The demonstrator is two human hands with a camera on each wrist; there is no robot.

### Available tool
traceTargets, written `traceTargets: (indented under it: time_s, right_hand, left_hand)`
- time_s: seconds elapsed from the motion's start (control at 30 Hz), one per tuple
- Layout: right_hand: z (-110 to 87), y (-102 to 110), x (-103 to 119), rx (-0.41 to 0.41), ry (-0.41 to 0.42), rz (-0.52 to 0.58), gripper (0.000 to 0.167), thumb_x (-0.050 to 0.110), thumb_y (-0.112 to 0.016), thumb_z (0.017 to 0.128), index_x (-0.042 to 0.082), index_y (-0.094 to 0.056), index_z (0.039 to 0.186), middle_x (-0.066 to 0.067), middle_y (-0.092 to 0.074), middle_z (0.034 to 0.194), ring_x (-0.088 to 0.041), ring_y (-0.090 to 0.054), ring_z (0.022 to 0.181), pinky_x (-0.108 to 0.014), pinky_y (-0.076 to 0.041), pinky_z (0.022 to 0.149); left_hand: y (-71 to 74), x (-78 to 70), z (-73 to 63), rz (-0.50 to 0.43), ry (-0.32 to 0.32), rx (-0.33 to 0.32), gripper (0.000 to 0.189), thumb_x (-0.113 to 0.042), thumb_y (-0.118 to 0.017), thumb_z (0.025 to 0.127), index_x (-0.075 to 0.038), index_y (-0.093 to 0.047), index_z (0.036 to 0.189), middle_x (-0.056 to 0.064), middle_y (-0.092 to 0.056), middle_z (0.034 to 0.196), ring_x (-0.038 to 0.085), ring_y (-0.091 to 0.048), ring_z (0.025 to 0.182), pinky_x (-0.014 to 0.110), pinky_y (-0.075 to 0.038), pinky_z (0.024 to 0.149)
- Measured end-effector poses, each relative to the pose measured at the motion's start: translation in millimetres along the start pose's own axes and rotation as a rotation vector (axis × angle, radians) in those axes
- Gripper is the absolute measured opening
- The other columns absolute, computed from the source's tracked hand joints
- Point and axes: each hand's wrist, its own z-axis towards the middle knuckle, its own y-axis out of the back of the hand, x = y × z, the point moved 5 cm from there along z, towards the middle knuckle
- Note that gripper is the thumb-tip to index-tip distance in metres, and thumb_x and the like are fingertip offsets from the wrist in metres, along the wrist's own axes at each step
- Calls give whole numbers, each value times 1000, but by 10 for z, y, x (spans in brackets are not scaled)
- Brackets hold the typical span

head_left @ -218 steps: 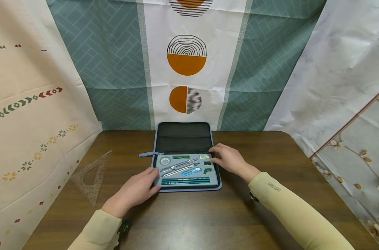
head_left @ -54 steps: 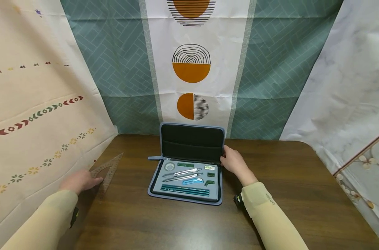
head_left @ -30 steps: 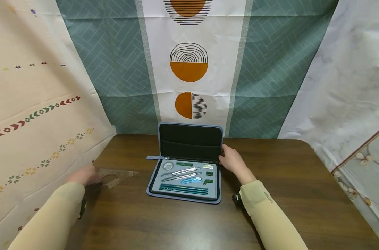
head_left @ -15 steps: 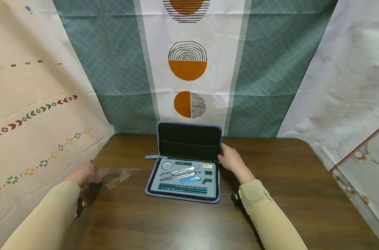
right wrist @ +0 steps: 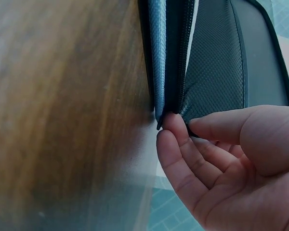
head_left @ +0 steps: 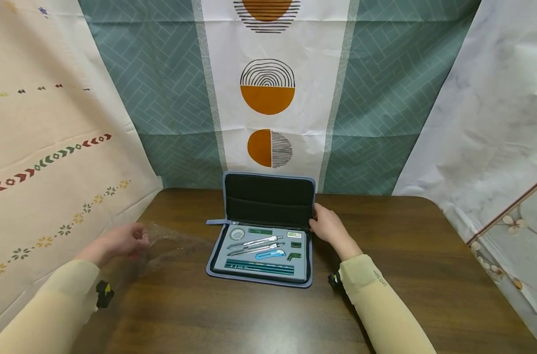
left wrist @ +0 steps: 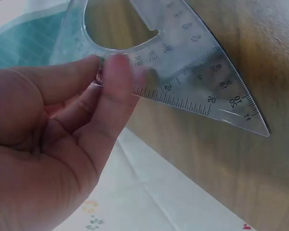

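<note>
My left hand [head_left: 124, 241] pinches a clear plastic set square [head_left: 182, 242] by one edge, at the left side of the table. In the left wrist view, thumb and fingers grip the set square [left wrist: 190, 65] beside its printed scale, the pointed corner reaching to the right. It appears raised off the wood, tip towards the zip case. The zip case [head_left: 268, 189] lies open mid-table, its black-lined lid tilted up. My right hand [head_left: 329, 227] holds the lid's right edge near the hinge; in the right wrist view its fingertips pinch the fabric beside the zip.
In the case's grey tray sit teal pencils [head_left: 259, 267], a light-blue cutter [head_left: 270, 254], metal compasses [head_left: 253, 244], a round white piece [head_left: 237, 234] and small green items. A zip tab [head_left: 215, 222] sticks out left. Patterned cloth [head_left: 171, 98] hangs behind the wooden table [head_left: 233, 314].
Earlier, the set square lay on the table at left and both hands were at the case. My left hand has picked it up and turned it towards the case; the lid now stands higher.
</note>
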Motion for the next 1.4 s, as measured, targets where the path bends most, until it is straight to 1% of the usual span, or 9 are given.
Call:
traceTargets:
  time_s: [0.03, 0.13, 0.3, 0.5, 0.57, 0.67, 0.83, 1.13, 1.4]
  right_hand:
    - [0, -3, -4, 1, -2, 1, 26, 6, -62, 110, -1, -61, 135, -16, -76, 108, -25, -72, 88, -44, -56, 79]
    - [3, -3, -16, -1, -5, 4, 25, 6, -62, 110, -1, -61, 134, -16, -75, 107, -25, -72, 87, -44, -56, 78]
    - [7, 6, -20, 1, -5, 10, 25, 7, -61, 111, -2, -61, 135, -15, -74, 105, -25, -71, 86, -43, -56, 77]
    - [7, 26, -2, 6, 5, -6, 23, 6, -60, 112, -3, -60, 133, -12, -73, 97, -25, -71, 85, -44, -55, 77]
    - [11, 28, -4, 8, 7, -10, 23, 6, -59, 112, -4, -59, 133, -12, -73, 95, -25, -71, 85, -44, -55, 77]
    - [19, 18, -12, 11, 6, -13, 23, 5, -59, 112, -4, -58, 133, -12, -73, 97, -25, -72, 87, -45, -55, 80]
    - [30, -19, -29, 15, 0, -15, 22, 6, -60, 112, -2, -58, 133, -12, -73, 98, -25, -73, 88, -46, -55, 82]
    - [26, -48, -19, 22, 4, -15, 25, 6, -60, 112, -2, -58, 135, -8, -73, 93, -24, -71, 86, -44, -55, 80]
    - [-4, -56, -17, 16, -8, -19, 23, 7, -61, 112, -1, -59, 133, -8, -71, 92, -24, -68, 84, -43, -55, 78]
  left_hand:
    - [-3, -28, 0, -11, -23, 2, 14, 8, -59, 106, 4, -52, 94, 8, -61, 85, 22, -60, 75, 36, -59, 66]
    - [-5, -117, 4, 37, -88, -12, 14, 9, -58, 107, 3, -52, 95, 8, -63, 84, 23, -60, 75, 35, -57, 64]
    - [-18, -260, 13, 127, -146, -69, 15, 7, -57, 109, 0, -52, 96, 7, -61, 81, 23, -57, 71, 34, -49, 60]
    - [34, -434, 34, 310, -209, -244, 15, 5, -60, 107, -4, -55, 96, 3, -60, 79, 19, -54, 69, 37, -44, 61]
    - [54, -495, 51, 343, -222, -291, 15, 3, -61, 108, -6, -55, 96, 2, -59, 80, 19, -52, 70, 39, -43, 63]
    - [51, -621, 94, 359, -246, -325, 15, 0, -64, 109, -7, -57, 98, 2, -59, 82, 18, -51, 71, 40, -41, 65]
    - [-48, -865, 206, 374, -298, -350, 12, -2, -67, 108, -7, -58, 103, 2, -60, 85, 19, -51, 73, 41, -42, 67]
    - [-255, -1359, 407, 326, -332, -353, 12, -4, -68, 109, -9, -58, 111, 6, -61, 91, 25, -56, 79, 45, -48, 73]
    - [-412, -1725, 675, 289, -398, -346, 7, -7, -64, 112, -8, -61, 118, 11, -70, 104, 27, -60, 85, 47, -51, 80]
